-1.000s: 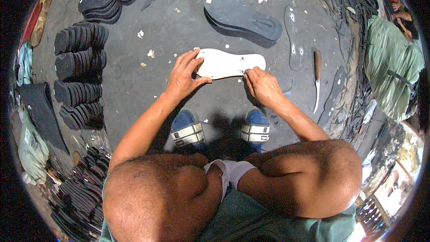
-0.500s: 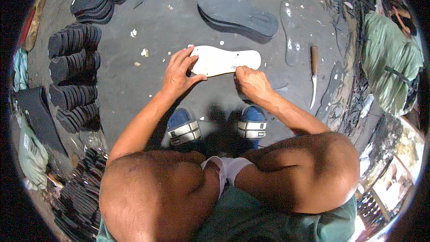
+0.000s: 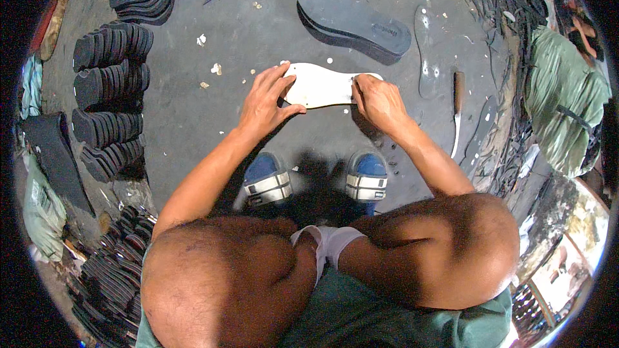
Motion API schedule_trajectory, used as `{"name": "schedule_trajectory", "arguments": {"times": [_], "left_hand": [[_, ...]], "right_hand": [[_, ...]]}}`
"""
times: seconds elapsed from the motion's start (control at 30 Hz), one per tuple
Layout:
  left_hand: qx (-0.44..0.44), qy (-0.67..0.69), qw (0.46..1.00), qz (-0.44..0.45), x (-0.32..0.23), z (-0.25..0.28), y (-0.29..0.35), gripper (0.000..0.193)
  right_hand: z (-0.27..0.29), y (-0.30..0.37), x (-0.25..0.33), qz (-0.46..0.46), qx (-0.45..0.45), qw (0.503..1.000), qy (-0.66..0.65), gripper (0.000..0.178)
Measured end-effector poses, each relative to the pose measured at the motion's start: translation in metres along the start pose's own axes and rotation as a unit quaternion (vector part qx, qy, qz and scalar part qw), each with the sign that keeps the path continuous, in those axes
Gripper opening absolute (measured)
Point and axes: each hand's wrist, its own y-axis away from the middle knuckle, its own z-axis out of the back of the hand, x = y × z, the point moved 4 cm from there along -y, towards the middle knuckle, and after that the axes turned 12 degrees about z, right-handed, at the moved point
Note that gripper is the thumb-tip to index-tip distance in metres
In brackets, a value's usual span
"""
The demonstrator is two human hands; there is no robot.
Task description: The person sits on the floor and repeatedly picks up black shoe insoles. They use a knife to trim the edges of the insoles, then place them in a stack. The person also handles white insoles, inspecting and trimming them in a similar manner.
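A white shoe-sole-shaped piece with a few small holes lies flat in front of me, its wide end to the left. My left hand spans that wide end, fingers on the far edge and thumb at the near edge. Over the narrow end is my right hand, its fingers curled together and their tips on the white face beside a dark mark. Whatever those fingers may pinch is hidden. Just beyond lies a stack of dark soles, larger than the white piece.
A wooden-handled knife lies to the right, near a thin dark sole template. Rows of stacked black soles stand at the left. Dark scraps and a green sack line the right side. My sandalled feet are close by.
My right hand has moved up and right, from the near edge of the white sole onto its face near the narrow end. My left hand keeps its grip. The whole view has shifted slightly.
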Motion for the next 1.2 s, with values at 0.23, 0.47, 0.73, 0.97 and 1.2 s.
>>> {"name": "schedule_trajectory", "arguments": {"times": [0.23, 0.47, 0.73, 0.97, 1.2], "left_hand": [[0.002, 0.012, 1.0, 0.0, 0.01, -0.008, 0.002, 0.077], [-0.012, 0.003, 1.0, -0.022, 0.002, -0.002, -0.007, 0.08], [0.016, 0.032, 0.998, 0.049, 0.002, 0.0, 0.0, 0.107], [0.007, 0.04, 0.998, 0.043, 0.008, -0.006, -0.001, 0.105], [0.019, 0.008, 0.998, 0.054, 0.005, -0.004, 0.003, 0.106]], "right_hand": [[-0.011, -0.001, -0.005, -0.008, 0.056, 0.998, -0.006, 0.016], [0.028, -0.001, 0.017, -0.027, -0.072, 0.994, -0.076, 0.021], [-0.035, -0.053, 0.061, 0.099, -0.015, 0.992, -0.081, 0.02], [-0.054, -0.069, 0.069, 0.131, 0.07, 0.989, -0.027, 0.014], [-0.037, -0.07, 0.07, 0.085, 0.046, 0.994, -0.05, 0.017]]}}
